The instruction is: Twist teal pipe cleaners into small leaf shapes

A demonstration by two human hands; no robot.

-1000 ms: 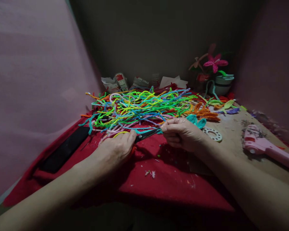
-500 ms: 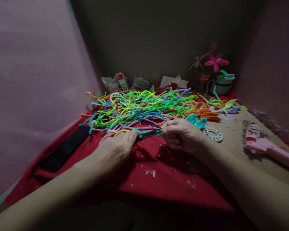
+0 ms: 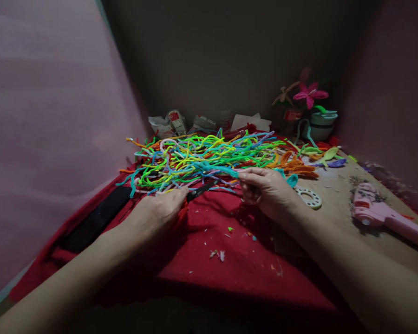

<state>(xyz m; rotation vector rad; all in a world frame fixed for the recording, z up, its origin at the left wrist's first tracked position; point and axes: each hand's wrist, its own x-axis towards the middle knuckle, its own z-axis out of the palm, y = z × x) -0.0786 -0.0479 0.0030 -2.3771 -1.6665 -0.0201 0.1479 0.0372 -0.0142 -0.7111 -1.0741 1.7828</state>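
Gripping the scissors in our left hand, fingers wrapped shut over the handles, we are pointing the dark blades right, across the red cloth. At the near edge of the pipe cleaner pile, our right hand is pinching one end of the teal pipe cleaner, thumb and fingers shut on it. We are judging this a trimming step; the next cut calls for feeding that stem between the blades.
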